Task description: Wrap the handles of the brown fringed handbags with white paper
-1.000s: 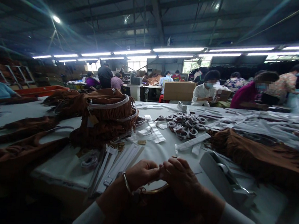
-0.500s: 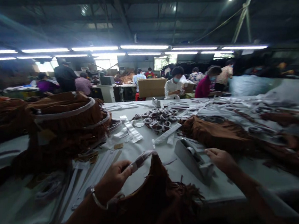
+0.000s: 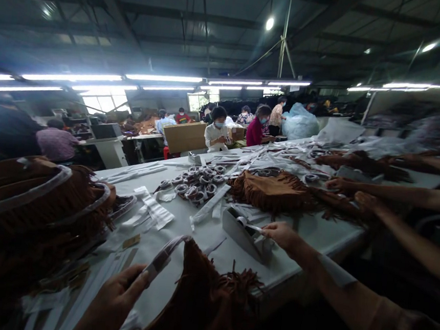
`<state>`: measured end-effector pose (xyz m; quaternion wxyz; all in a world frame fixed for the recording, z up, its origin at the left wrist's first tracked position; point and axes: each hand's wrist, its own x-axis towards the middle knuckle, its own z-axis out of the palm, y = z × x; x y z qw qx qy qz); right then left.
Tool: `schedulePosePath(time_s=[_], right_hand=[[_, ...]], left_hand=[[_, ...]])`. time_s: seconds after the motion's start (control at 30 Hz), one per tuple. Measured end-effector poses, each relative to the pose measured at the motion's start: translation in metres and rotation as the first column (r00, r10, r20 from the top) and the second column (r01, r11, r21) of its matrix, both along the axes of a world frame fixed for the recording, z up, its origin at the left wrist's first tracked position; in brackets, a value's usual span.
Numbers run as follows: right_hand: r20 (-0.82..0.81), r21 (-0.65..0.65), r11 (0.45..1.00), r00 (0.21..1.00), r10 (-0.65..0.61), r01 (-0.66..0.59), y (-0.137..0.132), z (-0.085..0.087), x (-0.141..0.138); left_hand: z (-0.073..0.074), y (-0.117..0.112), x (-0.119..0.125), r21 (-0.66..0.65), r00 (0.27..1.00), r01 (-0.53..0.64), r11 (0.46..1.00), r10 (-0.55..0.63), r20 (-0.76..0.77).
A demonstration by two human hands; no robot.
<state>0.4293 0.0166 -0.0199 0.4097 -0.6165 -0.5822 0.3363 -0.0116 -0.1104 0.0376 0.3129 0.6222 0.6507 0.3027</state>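
Note:
In the lower left, my left hand (image 3: 118, 295) grips a strap (image 3: 161, 262) wrapped in clear or white plastic. That strap joins a brown fringed piece (image 3: 197, 286), perhaps a bag, which droops over the table's near edge. My right hand (image 3: 285, 237) is closed at a grey tape dispenser (image 3: 242, 236), its fingertips pinching a strip of clear tape (image 3: 256, 229) drawn from the roll. A flat piece of tape or film also sticks to my right forearm.
Stacked brown fringed pieces (image 3: 23, 250) with white-wrapped rims fill the left side. Several small wrapped rings (image 3: 199, 181), white strips (image 3: 152, 208) and another brown fringed piece (image 3: 271, 190) lie on the table. At right, a co-worker's hands (image 3: 367, 201) handle brown material.
The view has swung to the right, bringing a co-worker's arms into sight. My right hand remains by the dispenser, and my left hand still grips the strap.

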Motion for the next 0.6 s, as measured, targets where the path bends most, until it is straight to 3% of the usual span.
schedulePosePath(time_s=[0.23, 0.37, 0.47, 0.53, 0.6], right_hand=[[0.022, -0.252, 0.967, 0.999, -0.023, 0.028, -0.024, -0.025, 0.016], [0.109, -0.286, 0.958, 0.994, 0.028, 0.004, -0.031, -0.034, 0.011], [0.097, -0.312, 0.931, 0.969, 0.229, -0.188, -0.045, -0.026, -0.015], [-0.032, -0.328, 0.848, 0.902, 0.43, -0.416, -0.059, -0.013, -0.049], [-0.227, -0.286, 0.755, 0.807, 0.545, -0.59, -0.074, 0.005, -0.093]], left_hand=[[-0.01, 0.003, -0.004, 0.007, 0.999, 0.02, 1.0, -0.02, 0.03], [-0.006, -0.001, -0.001, 0.024, 0.998, 0.014, 1.0, -0.016, 0.055], [0.001, -0.01, 0.006, 0.066, 0.999, -0.006, 0.998, 0.004, 0.036], [0.003, -0.015, 0.012, 0.119, 1.0, -0.01, 0.993, 0.009, 0.01], [0.002, -0.017, 0.019, 0.183, 1.0, -0.018, 0.983, 0.021, -0.013]])
